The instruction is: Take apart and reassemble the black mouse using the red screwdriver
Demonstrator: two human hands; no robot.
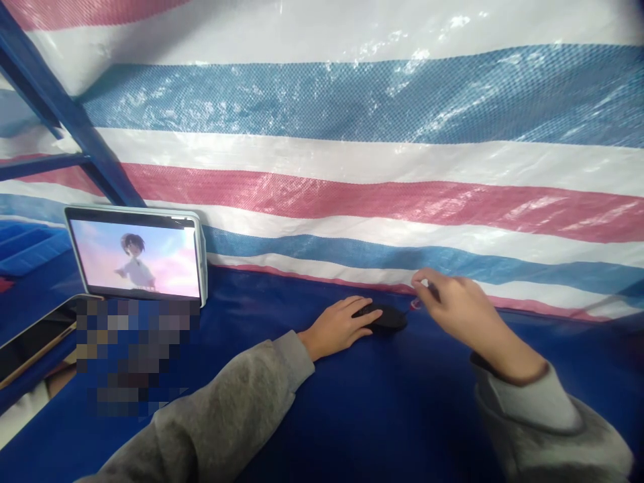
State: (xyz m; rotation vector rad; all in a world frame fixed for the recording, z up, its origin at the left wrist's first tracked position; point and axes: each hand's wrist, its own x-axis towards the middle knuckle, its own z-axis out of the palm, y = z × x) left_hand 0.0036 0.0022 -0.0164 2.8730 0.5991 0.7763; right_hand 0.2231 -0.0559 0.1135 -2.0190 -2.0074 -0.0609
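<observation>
My left hand holds the left end of a black, rounded object that looks like a computer mouse, lying on the dark blue surface. Its fingers reach over the top and side of it. My right hand is raised a little to the right, thumb and fingertips pinched together. What is between those fingertips is too small to make out. A small pink loop shows between the mouse and my right fingertips, by a thin dark line at the mouse's right end.
A tablet in a pale case stands at the left, playing an animated picture. Nearer lies a phone, beside a pixelated patch. Blue trays and a blue metal frame are at far left. A striped plastic sheet hangs behind.
</observation>
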